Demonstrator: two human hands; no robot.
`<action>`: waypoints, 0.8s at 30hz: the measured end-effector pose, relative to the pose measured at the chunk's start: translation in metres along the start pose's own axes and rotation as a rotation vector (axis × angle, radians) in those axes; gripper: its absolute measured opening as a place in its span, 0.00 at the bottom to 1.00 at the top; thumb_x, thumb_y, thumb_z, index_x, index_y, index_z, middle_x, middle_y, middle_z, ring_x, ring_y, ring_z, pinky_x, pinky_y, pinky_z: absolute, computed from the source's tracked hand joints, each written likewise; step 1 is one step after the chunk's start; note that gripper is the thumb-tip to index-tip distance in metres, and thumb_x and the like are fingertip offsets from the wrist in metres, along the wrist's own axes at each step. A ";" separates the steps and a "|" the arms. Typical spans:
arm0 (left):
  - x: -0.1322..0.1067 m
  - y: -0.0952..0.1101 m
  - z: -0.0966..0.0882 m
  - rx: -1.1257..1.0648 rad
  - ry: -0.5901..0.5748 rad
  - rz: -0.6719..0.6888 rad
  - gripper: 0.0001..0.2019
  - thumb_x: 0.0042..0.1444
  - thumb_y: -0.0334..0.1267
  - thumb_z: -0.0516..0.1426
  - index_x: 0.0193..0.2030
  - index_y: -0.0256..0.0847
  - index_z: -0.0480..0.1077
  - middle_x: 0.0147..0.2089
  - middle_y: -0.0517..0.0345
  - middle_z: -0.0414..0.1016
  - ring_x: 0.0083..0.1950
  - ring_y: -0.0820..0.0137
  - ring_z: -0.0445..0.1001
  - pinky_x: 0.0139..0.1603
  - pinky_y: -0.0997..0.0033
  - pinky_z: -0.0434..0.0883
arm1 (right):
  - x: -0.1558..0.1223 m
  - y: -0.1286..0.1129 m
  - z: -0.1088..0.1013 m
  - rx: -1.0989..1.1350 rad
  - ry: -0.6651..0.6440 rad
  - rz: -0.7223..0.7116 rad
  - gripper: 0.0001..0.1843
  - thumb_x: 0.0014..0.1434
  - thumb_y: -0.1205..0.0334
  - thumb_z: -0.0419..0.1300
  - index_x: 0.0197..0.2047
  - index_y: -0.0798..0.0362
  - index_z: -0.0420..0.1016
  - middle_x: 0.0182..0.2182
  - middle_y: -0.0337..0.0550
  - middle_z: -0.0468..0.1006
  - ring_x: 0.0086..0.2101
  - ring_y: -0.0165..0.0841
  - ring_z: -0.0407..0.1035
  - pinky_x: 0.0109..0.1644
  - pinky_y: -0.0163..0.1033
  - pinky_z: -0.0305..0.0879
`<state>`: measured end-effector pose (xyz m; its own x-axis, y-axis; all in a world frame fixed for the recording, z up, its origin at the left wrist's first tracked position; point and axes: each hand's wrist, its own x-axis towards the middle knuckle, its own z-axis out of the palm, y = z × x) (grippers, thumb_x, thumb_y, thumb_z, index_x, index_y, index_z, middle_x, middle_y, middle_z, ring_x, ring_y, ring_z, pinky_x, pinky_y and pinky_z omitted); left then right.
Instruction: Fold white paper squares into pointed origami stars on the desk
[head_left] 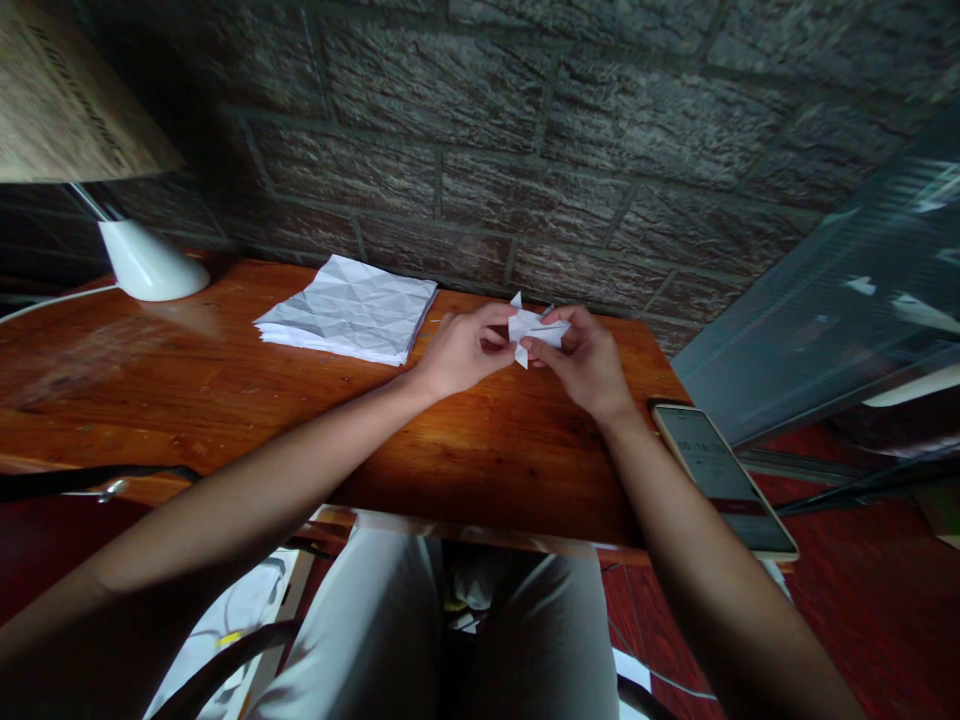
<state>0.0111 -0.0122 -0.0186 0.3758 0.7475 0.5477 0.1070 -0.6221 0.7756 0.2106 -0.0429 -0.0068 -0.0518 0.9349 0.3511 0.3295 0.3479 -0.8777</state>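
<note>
A small folded white paper figure point(534, 327) is held above the back of the wooden desk point(225, 390). My left hand point(463, 350) pinches its left side with curled fingers. On the other side, my right hand point(585, 360) grips the paper with thumb and fingers closed on it. Both hands hover just over the desk near the brick wall. To their left lies a stack of creased white paper sheets point(349, 310), apart from both hands.
A white lamp base point(146, 262) with a shade point(60, 100) stands at the back left. A phone point(724, 480) lies at the desk's right edge. A dark brick wall point(525, 150) closes the back. My legs show under the desk's front edge.
</note>
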 end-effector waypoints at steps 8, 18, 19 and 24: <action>0.000 0.004 0.001 0.002 0.004 0.009 0.21 0.55 0.33 0.65 0.56 0.36 0.74 0.57 0.43 0.84 0.41 0.67 0.87 0.40 0.72 0.82 | 0.003 -0.003 -0.001 0.259 0.027 0.121 0.45 0.41 0.42 0.81 0.58 0.49 0.71 0.40 0.44 0.87 0.35 0.39 0.82 0.41 0.44 0.82; 0.000 0.000 0.001 -0.031 0.034 -0.011 0.21 0.55 0.31 0.65 0.57 0.37 0.73 0.56 0.44 0.84 0.41 0.68 0.87 0.41 0.72 0.82 | 0.004 -0.001 -0.003 0.285 0.033 0.127 0.42 0.43 0.45 0.81 0.57 0.51 0.75 0.37 0.43 0.87 0.37 0.40 0.83 0.44 0.46 0.83; 0.000 0.000 0.002 -0.043 0.032 -0.009 0.20 0.56 0.32 0.65 0.56 0.37 0.73 0.55 0.45 0.85 0.41 0.67 0.87 0.41 0.72 0.82 | 0.005 -0.001 -0.002 0.283 0.043 0.122 0.40 0.42 0.45 0.81 0.55 0.52 0.76 0.37 0.44 0.87 0.36 0.39 0.82 0.44 0.46 0.82; 0.004 -0.008 0.004 -0.160 0.066 -0.047 0.20 0.58 0.40 0.67 0.55 0.41 0.69 0.37 0.58 0.85 0.37 0.67 0.85 0.40 0.69 0.82 | 0.004 -0.002 -0.002 0.265 0.020 0.110 0.33 0.42 0.44 0.80 0.47 0.51 0.78 0.37 0.43 0.87 0.33 0.35 0.80 0.40 0.41 0.79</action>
<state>0.0157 -0.0056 -0.0239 0.3121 0.7916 0.5254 -0.0273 -0.5453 0.8378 0.2119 -0.0396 -0.0029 -0.0101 0.9675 0.2526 0.0744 0.2527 -0.9647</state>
